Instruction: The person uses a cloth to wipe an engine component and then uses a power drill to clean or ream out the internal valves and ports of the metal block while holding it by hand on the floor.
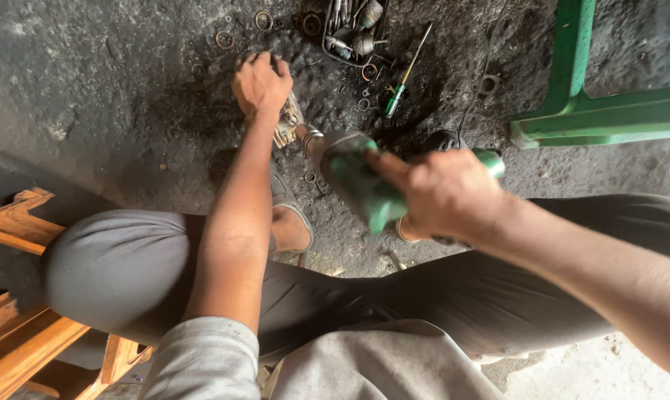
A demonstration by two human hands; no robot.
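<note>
Green power tool, tilted toward small metal part

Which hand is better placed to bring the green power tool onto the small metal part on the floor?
The right hand, probably: it grips the green power tool, whose nose points at the metal part. The left hand is pressed on that part.

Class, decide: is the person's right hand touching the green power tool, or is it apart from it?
Touching. The head view shows the right hand wrapped around the green power tool, fingers lying over its body with no gap.
</note>
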